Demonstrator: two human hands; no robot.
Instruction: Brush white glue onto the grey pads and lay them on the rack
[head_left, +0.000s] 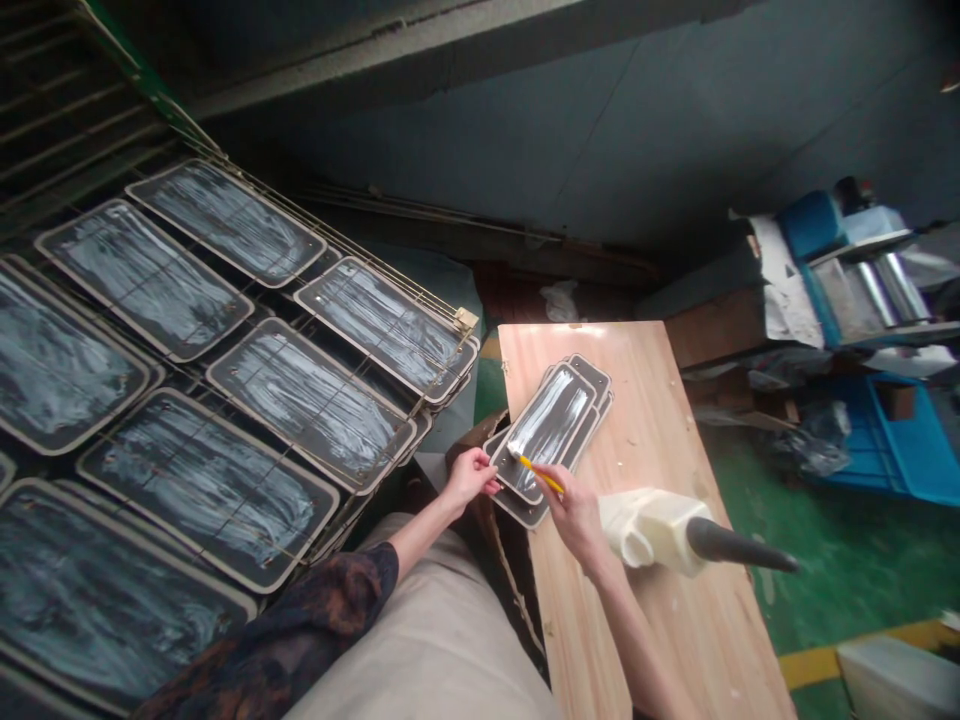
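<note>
My right hand point(576, 515) grips a brush point(545, 476) with a yellow handle. The brush's tip touches the top one of a few stacked dark rectangular plates point(555, 412) with pale rims and rounded corners. Streaks of white paste run along that plate, while its near end is mostly bare and dark. At the stack's left corner, my left hand point(469, 478) has its fingers closed on the plate's edge. Beside my right forearm, a whitish plastic bottle point(664, 525) with a long dark nozzle lies on its side.
A wooden board point(637, 640) carries the stack and bottle. To the left, a wire rack point(300, 215) surrounds several rows of similar plates point(315, 400) smeared white. Shelving point(855, 270) and a blue crate point(900, 435) stand right, over a green floor point(795, 560).
</note>
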